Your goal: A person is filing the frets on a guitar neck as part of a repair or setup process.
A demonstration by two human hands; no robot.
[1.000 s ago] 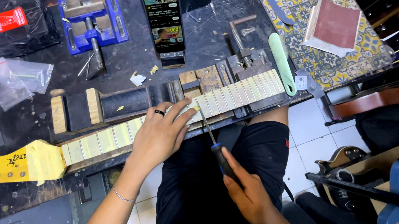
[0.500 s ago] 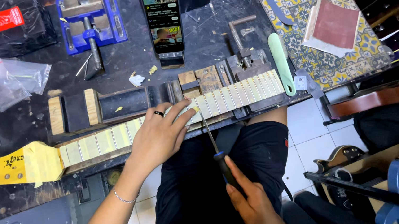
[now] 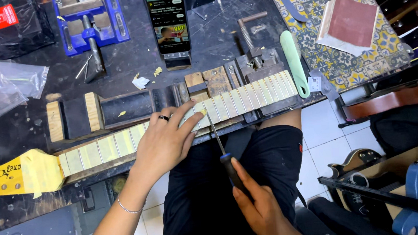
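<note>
File [image 3: 216, 134] tip beside left hand [image 3: 164, 143]

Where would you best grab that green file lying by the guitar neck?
Probably the green file is best taken at its far, upper end, coming from above. It lies flat, its near end rests against the neck, and the far half has bare bench on both sides for fingers.

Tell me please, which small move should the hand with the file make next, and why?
Probably a short stroke along the fret. The right hand holds the thin file with its tip on a fret of the taped guitar neck, and the left hand presses beside it, steadying the neck.
</note>
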